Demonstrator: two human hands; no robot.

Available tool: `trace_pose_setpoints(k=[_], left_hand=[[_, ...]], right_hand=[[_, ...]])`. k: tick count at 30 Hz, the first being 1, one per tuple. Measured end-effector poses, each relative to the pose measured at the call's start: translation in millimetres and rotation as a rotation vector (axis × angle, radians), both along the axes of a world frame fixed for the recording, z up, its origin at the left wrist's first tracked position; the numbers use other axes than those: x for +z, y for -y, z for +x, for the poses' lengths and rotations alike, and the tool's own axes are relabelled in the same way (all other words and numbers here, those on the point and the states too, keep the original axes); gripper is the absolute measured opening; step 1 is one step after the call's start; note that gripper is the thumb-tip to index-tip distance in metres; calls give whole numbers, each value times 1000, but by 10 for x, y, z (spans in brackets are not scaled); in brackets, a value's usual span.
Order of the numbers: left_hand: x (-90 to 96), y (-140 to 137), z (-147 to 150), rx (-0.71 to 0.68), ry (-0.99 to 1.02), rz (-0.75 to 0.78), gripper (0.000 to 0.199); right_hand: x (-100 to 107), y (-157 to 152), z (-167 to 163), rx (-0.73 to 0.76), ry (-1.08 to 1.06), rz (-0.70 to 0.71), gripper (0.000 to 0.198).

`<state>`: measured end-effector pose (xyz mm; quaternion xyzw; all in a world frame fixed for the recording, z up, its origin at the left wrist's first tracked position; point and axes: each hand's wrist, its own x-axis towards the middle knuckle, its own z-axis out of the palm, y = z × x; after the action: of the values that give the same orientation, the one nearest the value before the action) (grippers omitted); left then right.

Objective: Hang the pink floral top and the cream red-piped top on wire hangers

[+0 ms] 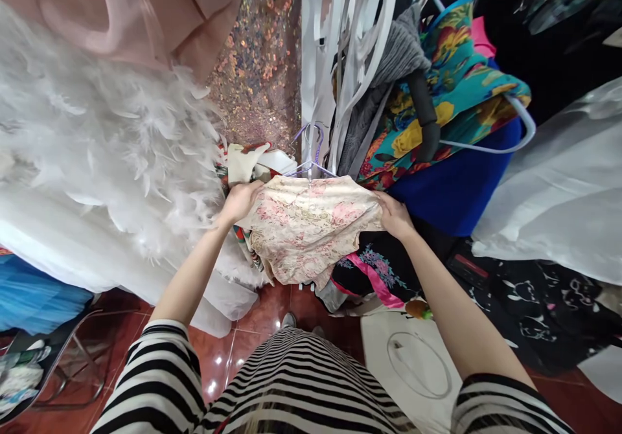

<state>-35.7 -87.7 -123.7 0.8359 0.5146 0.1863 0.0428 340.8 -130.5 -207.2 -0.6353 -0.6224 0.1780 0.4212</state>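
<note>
A cream blouse with pink flowers [311, 227] hangs in front of me, spread out sideways between my hands. My left hand [241, 202] is closed on its left shoulder edge, and my right hand [396, 215] grips the opposite edge. Behind the collar shows a purple hanger [308, 167], its hook upward; whether it sits inside the blouse is partly hidden. Below the blouse on the right lies a black cloth with blue flowers and a pink band [376, 272]. Several other garments are bunched behind the left side of the blouse.
White feathered garments [121, 129] fill the left, with a sequined cloth [260, 58] behind. White curved frames [357, 52] stand at the back. A teal floral garment [447, 91] and blue cloth [457, 188] hang right. A white board with a coiled cable [413, 363] is low on the right.
</note>
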Motion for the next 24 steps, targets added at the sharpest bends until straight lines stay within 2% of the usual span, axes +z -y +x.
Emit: trace_pose_setpoints(k=[4, 6, 10, 13, 16, 20, 22, 24], left_hand=[[-164, -50, -96, -4, 9, -4, 34], [-231, -57, -132, -13, 23, -12, 34], [-308, -18, -146, -17, 68, 9, 33], [-321, 13, -97, 20, 100, 49, 31], [-288, 12, -54, 66, 143, 99, 29], [-150, 33, -114, 81, 202, 155, 26], [-57, 86, -179, 33, 191, 102, 25], [26, 164, -224, -65, 145, -19, 24]], right_hand=[[-94, -43, 103, -70, -29, 52, 14], [-76, -46, 128, -95, -29, 63, 23], [94, 8, 62, -12, -3, 20, 41], [258, 41, -83, 81, 38, 52, 44], [395, 15, -224, 65, 69, 126, 39], [512, -58, -309, 2, 32, 223, 30], [537, -77, -331, 17, 12, 251, 27], [537, -85, -369, 62, 3, 271, 26]])
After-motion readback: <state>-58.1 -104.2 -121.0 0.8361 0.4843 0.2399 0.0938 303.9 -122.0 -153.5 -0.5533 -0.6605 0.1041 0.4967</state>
